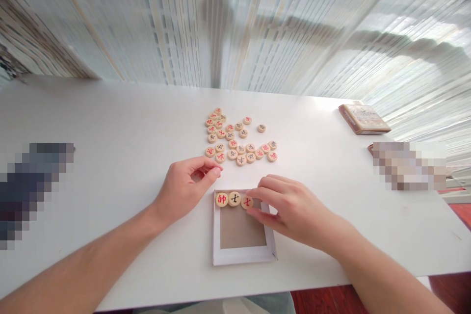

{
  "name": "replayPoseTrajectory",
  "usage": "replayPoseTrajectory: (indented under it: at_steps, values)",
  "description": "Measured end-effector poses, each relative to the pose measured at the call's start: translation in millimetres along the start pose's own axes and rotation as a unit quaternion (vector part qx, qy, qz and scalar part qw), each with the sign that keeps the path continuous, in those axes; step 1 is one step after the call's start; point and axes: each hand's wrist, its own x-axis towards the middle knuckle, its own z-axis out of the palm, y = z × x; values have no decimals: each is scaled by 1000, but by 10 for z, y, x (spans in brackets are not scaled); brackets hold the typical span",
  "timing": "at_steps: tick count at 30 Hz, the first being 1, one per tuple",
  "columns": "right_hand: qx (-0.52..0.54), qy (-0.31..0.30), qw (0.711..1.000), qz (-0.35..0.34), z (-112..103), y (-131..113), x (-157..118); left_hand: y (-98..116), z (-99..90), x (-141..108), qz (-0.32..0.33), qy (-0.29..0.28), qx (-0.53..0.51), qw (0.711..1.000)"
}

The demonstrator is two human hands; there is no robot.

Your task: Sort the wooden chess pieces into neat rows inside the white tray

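My right hand reaches over a shallow white box tray, thumb and fingers gripping a round wooden xiangqi piece with a red character. That piece is at the tray's far side, in line with a black-marked piece and another red-marked piece. To the left, my left hand hovers by the tray's far left corner with thumb and fingertips pinched together; no piece shows between them. Just beyond its fingertips lies a red-marked piece, the nearest in a loose spread of xiangqi pieces on the white table.
A flat brown box lies at the table's far right, with a blurred item nearer me. Another blurred dark object is at the left edge. Striped curtains hang behind the white table.
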Motion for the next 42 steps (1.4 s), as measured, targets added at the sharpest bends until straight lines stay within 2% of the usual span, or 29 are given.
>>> replayPoseTrajectory:
  at_steps: [6, 15, 27, 42]
  values:
    - [-11, -18, 1000, 3, -11, 29, -28, 4, 3, 5, 7, 0, 2, 1000]
    - [-31, 14, 999, 0, 66, 19, -3, 16, -13, 1, 4, -4, 14, 1000]
    - [-52, 27, 998, 5, 95, 9, 9, 35, -5, 3, 5, -1, 24, 1000]
    - [-26, 44, 999, 1, 20, 48, -15, 7, -15, -3, 15, -5, 23, 1000]
